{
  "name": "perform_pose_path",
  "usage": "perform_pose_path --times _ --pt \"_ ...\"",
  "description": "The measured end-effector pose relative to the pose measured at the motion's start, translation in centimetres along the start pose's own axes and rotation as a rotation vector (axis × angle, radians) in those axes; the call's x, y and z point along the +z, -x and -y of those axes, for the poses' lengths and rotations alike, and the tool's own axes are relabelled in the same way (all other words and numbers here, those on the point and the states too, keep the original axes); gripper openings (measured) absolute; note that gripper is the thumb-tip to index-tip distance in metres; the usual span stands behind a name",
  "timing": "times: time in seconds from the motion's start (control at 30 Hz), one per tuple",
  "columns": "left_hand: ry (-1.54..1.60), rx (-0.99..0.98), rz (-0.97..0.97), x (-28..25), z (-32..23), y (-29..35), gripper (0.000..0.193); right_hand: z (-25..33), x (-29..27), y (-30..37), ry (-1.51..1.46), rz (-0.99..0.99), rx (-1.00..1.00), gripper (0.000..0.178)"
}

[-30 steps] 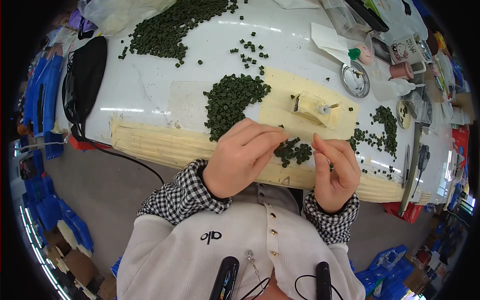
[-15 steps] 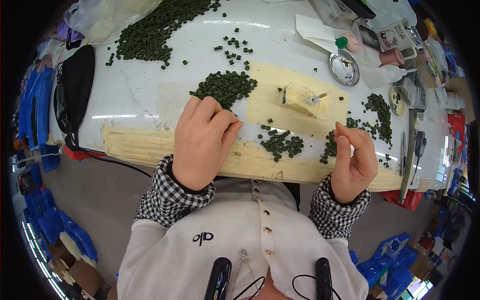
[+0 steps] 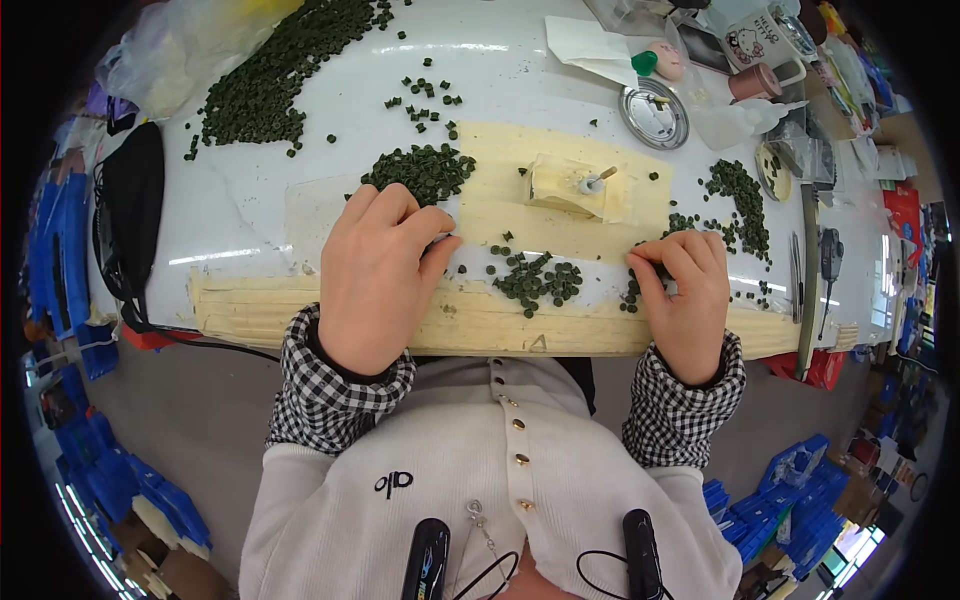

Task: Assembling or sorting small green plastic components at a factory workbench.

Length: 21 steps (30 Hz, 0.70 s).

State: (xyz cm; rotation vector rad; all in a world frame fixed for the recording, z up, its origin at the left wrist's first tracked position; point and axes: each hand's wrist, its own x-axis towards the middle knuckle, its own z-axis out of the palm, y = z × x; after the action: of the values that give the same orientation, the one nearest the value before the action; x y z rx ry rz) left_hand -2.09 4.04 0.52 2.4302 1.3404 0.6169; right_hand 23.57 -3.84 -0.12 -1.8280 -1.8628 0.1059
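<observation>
My left hand (image 3: 380,275) is closed, thumb and forefinger drawn together just in front of a heap of small dark green ring-like pieces (image 3: 425,172). What its fingertips hold, if anything, is too small to make out. My right hand (image 3: 688,295), also closed, pinches at the edge of a small cluster of the same pieces (image 3: 629,298); a dark speck shows at its fingertips. Between the hands lies another loose group of green pieces (image 3: 540,282). Beyond it, a tape-wrapped block (image 3: 570,187) with a short upright peg (image 3: 598,182) stands on a yellowish taped patch (image 3: 490,190).
A large heap of green pieces (image 3: 270,90) lies far left beside a clear plastic bag (image 3: 180,60). More pieces (image 3: 740,205) lie right, near tweezers (image 3: 797,265). A round metal lid (image 3: 654,113), a pink spool (image 3: 755,82) and a white cup (image 3: 755,40) stand back right.
The whole view has shifted slightly. My right hand has turned palm-down, its fingers curling lower toward the small cluster. A slight gap has opened between my left thumb and forefinger.
</observation>
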Motion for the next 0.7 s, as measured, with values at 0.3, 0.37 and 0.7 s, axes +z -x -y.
perform_pose_path --times 0.3,0.37,0.7 --pt "0.076 0.077 -0.045 0.0 -0.1 0.6 0.014 0.3 1.1 -0.2 0.079 -0.091 -0.109 0.010" --pt "0.090 0.105 -0.004 -0.1 -0.1 1.3 0.015 0.2 1.2 0.0 0.100 -0.102 -0.125 0.011" --pt "0.393 0.025 -0.112 0.0 -0.3 1.7 0.015 1.2 0.6 0.4 -0.161 -0.138 0.044 0.011"
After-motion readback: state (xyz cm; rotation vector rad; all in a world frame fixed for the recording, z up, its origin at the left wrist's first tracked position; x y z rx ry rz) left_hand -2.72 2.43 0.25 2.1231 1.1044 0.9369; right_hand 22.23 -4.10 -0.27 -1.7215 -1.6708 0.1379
